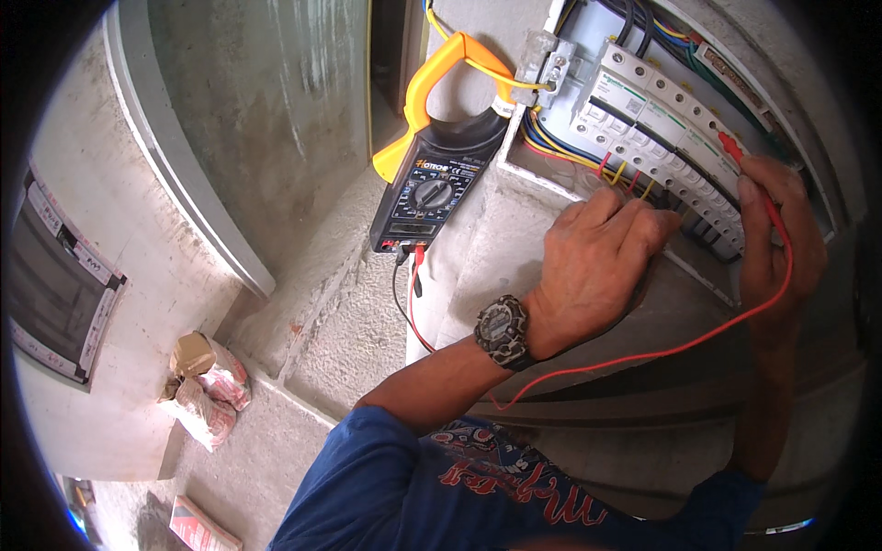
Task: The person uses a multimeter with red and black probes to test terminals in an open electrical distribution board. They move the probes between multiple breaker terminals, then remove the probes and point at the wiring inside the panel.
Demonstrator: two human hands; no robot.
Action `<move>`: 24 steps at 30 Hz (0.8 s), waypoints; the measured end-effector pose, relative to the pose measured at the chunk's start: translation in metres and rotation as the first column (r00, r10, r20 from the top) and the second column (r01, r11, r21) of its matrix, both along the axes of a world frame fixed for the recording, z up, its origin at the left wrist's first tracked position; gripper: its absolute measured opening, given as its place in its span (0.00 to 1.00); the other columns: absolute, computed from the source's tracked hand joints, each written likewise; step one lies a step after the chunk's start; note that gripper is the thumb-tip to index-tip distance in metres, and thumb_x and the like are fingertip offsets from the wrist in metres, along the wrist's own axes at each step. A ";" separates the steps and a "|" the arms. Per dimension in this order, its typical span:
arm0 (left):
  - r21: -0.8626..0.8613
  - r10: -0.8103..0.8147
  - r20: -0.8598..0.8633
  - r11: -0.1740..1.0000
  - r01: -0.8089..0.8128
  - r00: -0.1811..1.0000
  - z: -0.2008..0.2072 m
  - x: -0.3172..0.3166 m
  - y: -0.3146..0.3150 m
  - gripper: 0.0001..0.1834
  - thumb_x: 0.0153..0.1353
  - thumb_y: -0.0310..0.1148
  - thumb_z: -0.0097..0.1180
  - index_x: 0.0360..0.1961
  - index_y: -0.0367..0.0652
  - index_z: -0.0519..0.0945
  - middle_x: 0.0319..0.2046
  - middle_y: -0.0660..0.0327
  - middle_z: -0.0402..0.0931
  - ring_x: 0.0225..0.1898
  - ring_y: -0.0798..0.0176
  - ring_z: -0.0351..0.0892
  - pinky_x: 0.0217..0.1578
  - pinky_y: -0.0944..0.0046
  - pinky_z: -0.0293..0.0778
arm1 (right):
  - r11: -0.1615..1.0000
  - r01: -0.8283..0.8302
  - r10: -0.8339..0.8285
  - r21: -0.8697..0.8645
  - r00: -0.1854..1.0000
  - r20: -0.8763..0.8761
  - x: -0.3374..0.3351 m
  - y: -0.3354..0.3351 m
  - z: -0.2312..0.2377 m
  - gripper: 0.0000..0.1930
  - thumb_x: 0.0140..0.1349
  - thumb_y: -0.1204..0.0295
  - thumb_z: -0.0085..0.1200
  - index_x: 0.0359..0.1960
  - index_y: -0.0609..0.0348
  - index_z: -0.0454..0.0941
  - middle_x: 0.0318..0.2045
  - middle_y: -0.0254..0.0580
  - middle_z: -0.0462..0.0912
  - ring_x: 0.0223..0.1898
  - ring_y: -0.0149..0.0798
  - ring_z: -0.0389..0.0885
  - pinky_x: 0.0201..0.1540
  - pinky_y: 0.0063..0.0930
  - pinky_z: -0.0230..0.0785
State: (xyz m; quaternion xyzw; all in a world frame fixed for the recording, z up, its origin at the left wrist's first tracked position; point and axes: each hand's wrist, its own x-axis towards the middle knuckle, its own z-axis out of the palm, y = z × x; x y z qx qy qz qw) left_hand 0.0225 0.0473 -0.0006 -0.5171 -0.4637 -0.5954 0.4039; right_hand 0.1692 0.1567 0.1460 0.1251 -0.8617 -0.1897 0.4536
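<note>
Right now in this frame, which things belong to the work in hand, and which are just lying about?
Part of the work:
- Red probe, held in the right fingers, pointed at the breakers
- Clamp meter

Apparently just lying about:
- Bags on the floor
- Red-and-white packet, lower left

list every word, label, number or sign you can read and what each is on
I'm leaving the wording itself uncopied; print stands on:
Clamp meter: bold lettering, small dial markings
Blue shirt: large red lettering
Breaker row: green and dark print, mostly too small to read
Wristwatch: too small to read
Bags: red print, too blurred
</note>
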 end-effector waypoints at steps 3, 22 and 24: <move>0.000 -0.010 0.002 1.000 0.010 1.000 -0.001 0.000 0.000 0.20 0.53 0.18 0.70 0.46 0.44 0.80 0.35 0.61 0.82 0.29 0.56 0.75 0.28 0.56 0.72 | 1.000 0.017 -0.017 -0.001 1.000 0.000 0.001 0.001 -0.001 0.10 0.73 0.80 0.60 0.54 0.64 0.84 0.48 0.52 0.89 0.49 0.45 0.90 0.50 0.37 0.82; -0.009 -0.028 0.037 1.000 0.028 0.999 0.000 0.003 0.001 0.21 0.56 0.18 0.69 0.49 0.48 0.82 0.36 0.61 0.84 0.35 0.53 0.81 0.35 0.54 0.77 | 0.999 -0.029 0.031 0.031 0.999 -0.044 -0.003 -0.011 0.002 0.10 0.65 0.80 0.67 0.48 0.62 0.85 0.42 0.49 0.89 0.42 0.51 0.90 0.45 0.40 0.81; -0.010 -0.033 0.038 0.999 0.034 0.999 0.000 0.002 0.001 0.20 0.56 0.18 0.69 0.49 0.48 0.82 0.37 0.61 0.84 0.35 0.53 0.81 0.35 0.54 0.77 | 0.998 -0.062 0.062 0.000 0.997 -0.043 -0.005 -0.011 0.002 0.09 0.66 0.81 0.66 0.47 0.63 0.85 0.41 0.49 0.89 0.41 0.49 0.89 0.45 0.39 0.80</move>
